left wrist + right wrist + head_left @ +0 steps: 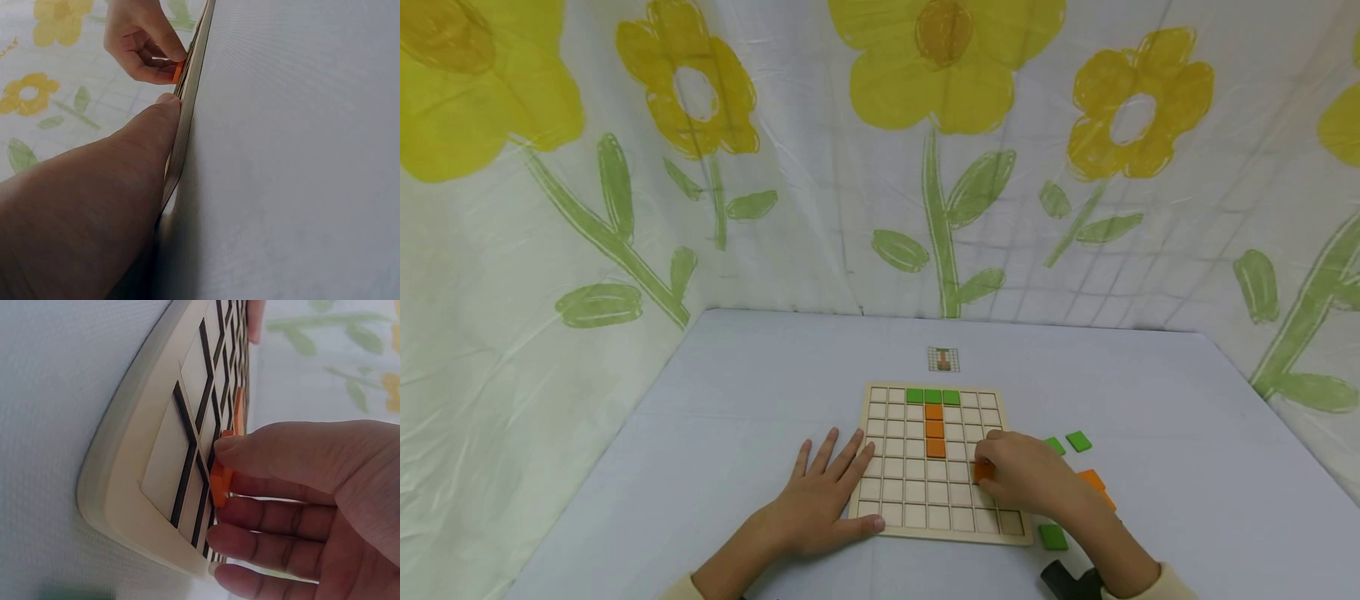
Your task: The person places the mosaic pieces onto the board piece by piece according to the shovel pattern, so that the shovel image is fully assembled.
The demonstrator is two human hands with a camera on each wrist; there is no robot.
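A wooden grid board (938, 517) lies flat in the middle of the table. Three green tiles (932, 397) sit side by side in its far row, and three orange tiles (934, 429) run down from the middle one. My left hand (820, 504) lies with spread fingers at the board's left edge, thumb on the near left corner. Over the board's right part, my right hand (1026, 471) pinches an orange tile (220, 481) between thumb and fingers. The left wrist view shows that held tile (177, 74) edge-on, close to the board's surface.
Loose green tiles (1078, 441) and orange tiles (1092, 480) lie right of the board, partly behind my right forearm. Another green tile (1052, 537) is by the near right corner. A small pattern card (943, 359) lies beyond the board. Black gear (1060, 579) shows at my right wrist.
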